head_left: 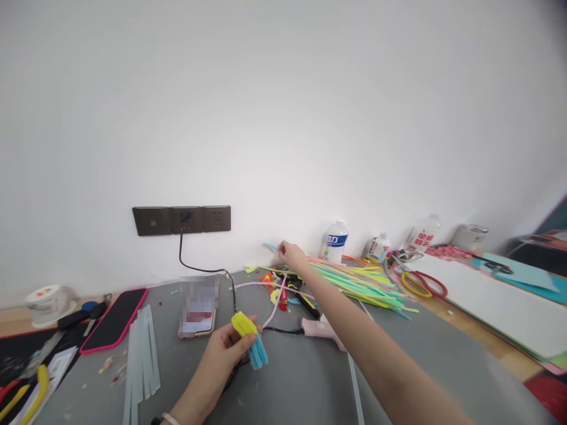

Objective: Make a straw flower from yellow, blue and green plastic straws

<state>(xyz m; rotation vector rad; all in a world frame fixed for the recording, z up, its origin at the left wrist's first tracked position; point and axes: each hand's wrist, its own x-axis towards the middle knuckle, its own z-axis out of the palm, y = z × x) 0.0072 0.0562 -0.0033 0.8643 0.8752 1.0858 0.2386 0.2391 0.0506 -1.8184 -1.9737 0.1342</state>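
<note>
My left hand (230,351), low in the middle, is closed on a short folded bundle of pipe cleaners (250,341), yellow at the top and light blue below. Farther off, my right hand (292,255) reaches to the back of the grey table by the wall. Its fingertips pinch a light-blue pipe cleaner (269,246), whose end sticks out to the left. Beneath and right of that wrist lies a loose pile of pipe cleaners (367,283) in green, yellow, pink and blue. A pink glue gun (323,330) lies under my right forearm.
Translucent glue sticks (140,360) lie at the left, beside a phone with a pink rim (116,319). Another phone (199,307) stands near the wall sockets (182,220); a black cord crosses the table. White bottles (335,242), scissors (423,284) and paper sheets (478,301) are at the right.
</note>
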